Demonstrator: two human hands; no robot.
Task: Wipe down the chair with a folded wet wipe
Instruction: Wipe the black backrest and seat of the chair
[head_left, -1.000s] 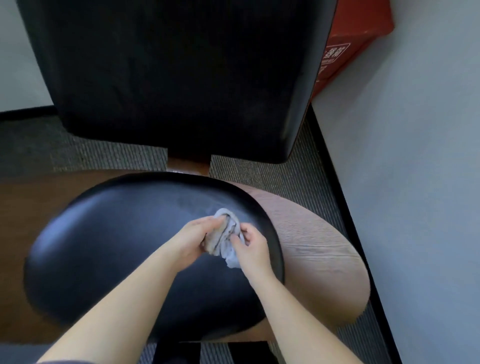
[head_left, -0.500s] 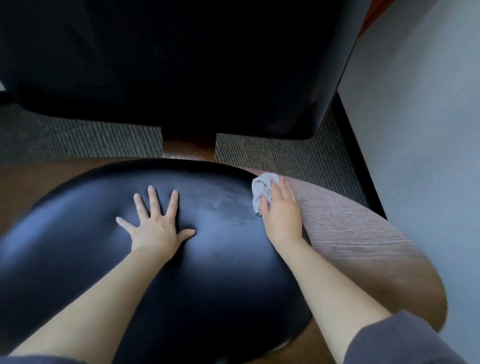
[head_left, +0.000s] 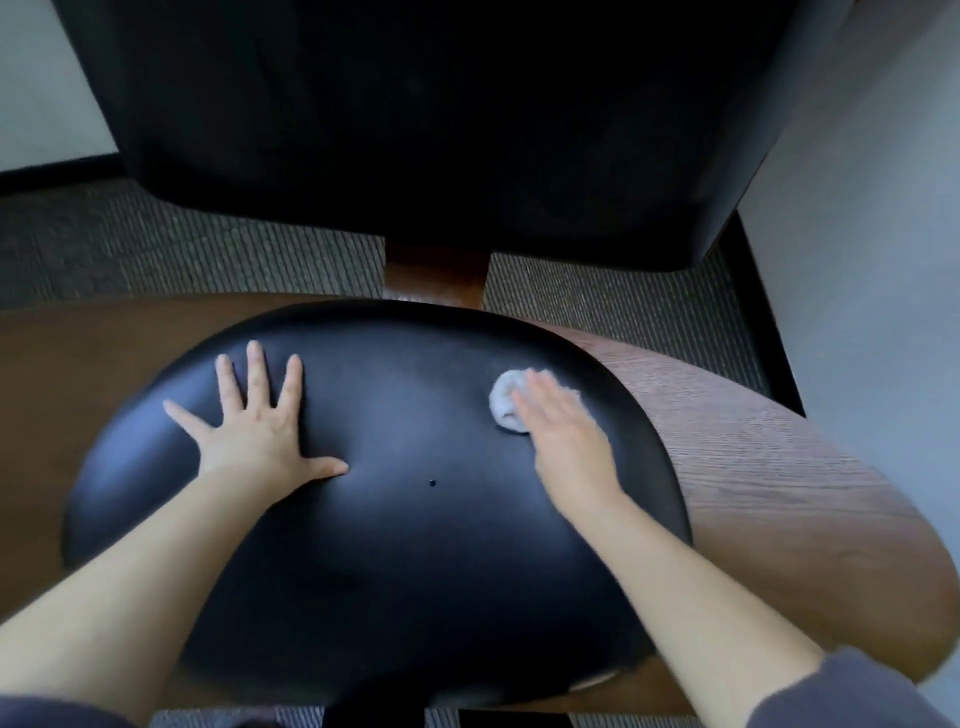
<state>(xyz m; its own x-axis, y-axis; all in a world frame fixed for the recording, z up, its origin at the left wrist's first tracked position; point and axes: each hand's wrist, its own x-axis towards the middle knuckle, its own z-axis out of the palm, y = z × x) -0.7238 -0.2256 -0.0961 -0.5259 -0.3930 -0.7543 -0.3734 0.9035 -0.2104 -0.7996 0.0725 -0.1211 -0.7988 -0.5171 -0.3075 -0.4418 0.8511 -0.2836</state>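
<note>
The chair has a black padded seat (head_left: 395, 545) set on a curved wooden shell (head_left: 779, 493), with a black backrest (head_left: 415, 130) behind it. My left hand (head_left: 254, 431) lies flat on the seat's left half, fingers spread. My right hand (head_left: 566, 436) presses a bunched white wet wipe (head_left: 504, 402) onto the seat's back right part with straight fingers. The wipe sticks out past my fingertips on the left; the rest is under my palm. The right hand is blurred.
A grey wall (head_left: 872, 260) runs close along the chair's right side, with a black baseboard (head_left: 769, 322) at its foot. Grey carpet (head_left: 156, 249) lies behind the seat. A small dark dot (head_left: 432, 482) marks the seat's middle.
A second ago both hands held the wipe over the seat. My left hand then went flat on the seat; my right hand has slid the wipe from the seat's right edge inward.
</note>
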